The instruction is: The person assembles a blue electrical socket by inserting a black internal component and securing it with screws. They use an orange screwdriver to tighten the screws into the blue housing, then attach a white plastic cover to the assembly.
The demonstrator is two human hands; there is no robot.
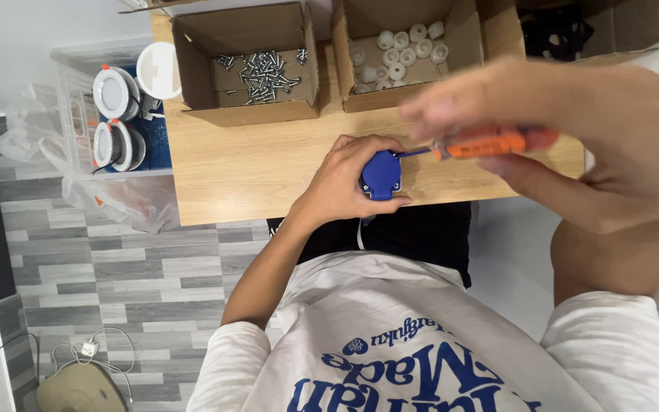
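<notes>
- The left hand [345, 179] is wrapped closed around a small blue housing [381, 175], pinning it at the near edge of the wooden table [230, 168]; it is the nearer hand to the part.
- The right hand [543, 130], blurred, is closed on an orange-handled screwdriver [490, 143]; its long axis runs level, the shaft pointing left into the housing's right side.
- The housing looks like rounded, glossy plastic.
- Beyond stand cardboard boxes of screws [262, 72] and white caps [402, 49].
</notes>
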